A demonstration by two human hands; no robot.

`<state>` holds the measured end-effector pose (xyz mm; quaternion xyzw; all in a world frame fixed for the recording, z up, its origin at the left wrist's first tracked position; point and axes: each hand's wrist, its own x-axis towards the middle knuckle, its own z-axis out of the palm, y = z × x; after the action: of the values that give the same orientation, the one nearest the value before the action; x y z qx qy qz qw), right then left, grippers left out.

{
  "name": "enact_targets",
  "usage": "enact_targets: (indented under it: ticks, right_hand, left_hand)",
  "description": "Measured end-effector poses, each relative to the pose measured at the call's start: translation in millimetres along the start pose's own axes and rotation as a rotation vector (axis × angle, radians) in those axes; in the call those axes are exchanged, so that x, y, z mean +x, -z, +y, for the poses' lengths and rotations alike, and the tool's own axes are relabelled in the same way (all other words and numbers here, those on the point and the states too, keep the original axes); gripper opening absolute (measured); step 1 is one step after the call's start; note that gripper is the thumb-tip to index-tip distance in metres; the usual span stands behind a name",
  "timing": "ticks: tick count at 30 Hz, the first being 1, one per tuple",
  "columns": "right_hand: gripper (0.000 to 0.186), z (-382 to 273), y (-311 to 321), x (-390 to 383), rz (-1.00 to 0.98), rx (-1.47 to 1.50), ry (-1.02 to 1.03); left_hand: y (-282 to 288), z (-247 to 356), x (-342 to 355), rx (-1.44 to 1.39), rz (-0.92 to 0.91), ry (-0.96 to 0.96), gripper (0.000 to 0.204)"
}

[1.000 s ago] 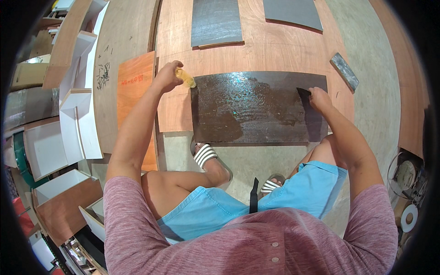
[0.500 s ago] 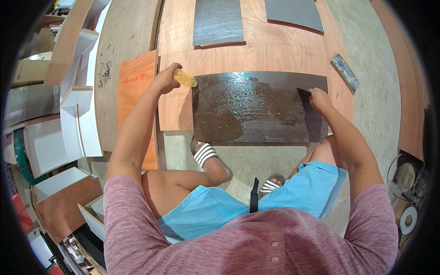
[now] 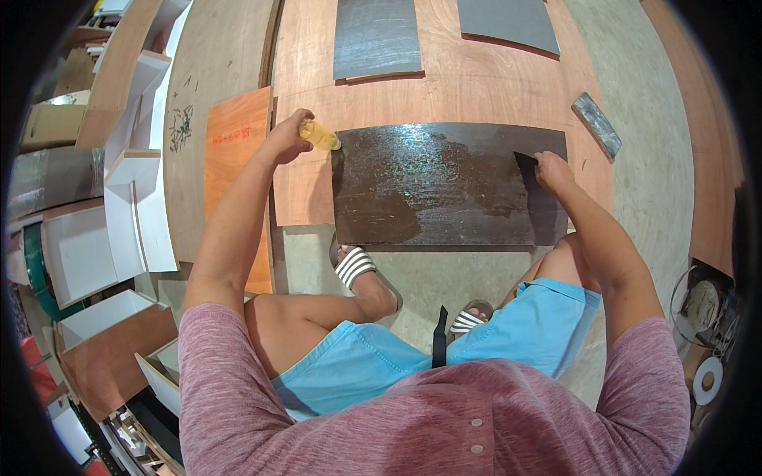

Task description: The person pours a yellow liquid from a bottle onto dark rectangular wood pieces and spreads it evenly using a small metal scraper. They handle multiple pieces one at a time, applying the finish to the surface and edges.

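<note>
A dark brown board (image 3: 468, 174) lies in front of me, with shiny wet-looking patches over its left and middle parts. My left hand (image 3: 290, 136) is closed round a small clear bottle of yellow liquid (image 3: 319, 135). The bottle is tipped, its narrow end over the board's far left corner; whether liquid flows out is too small to tell. On the other side, my right hand (image 3: 556, 173) pinches a thin, flat black piece with a pointed corner (image 3: 525, 165). That piece is held at the board's right part, above a dark shadow; whether it touches the surface I cannot tell.
Under the board is a large light plywood sheet (image 3: 357, 103), also bearing two grey panels (image 3: 377, 40) (image 3: 512, 24) and a small dark strip (image 3: 597, 127). An orange-brown board (image 3: 236, 159), scattered screws (image 3: 181, 127) and white-lined boxes (image 3: 78, 250) are at left. My sandalled feet (image 3: 357, 270) stand close to the near edge.
</note>
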<state>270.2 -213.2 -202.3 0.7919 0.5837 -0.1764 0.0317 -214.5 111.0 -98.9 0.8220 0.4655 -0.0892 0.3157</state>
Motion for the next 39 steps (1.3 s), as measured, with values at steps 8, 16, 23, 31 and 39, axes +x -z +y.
enact_targets:
  ticks: [8,16,23,31,39]
  right_hand:
    - [0.016,-4,2,1,-0.016,-0.013,-0.004]
    - [0.016,2,-2,2,-0.008,-0.01,-0.001]
    - [0.011,7,-7,2,0.031,0.026,0.003]
    - [0.018,1,1,0,0.008,-0.007,-0.024]
    - [0.018,0,1,3,0.007,-0.006,-0.019]
  left_hand:
    - [-5,-16,7,-0.049,0.006,-0.003,0.068]
    - [-3,-11,7,-0.001,0.008,-0.01,0.068]
    - [-1,-4,6,-0.003,0.012,-0.016,0.066]
    - [9,-8,7,-0.171,0.057,0.05,0.058]
    - [24,-10,10,-0.309,0.083,0.147,0.053]
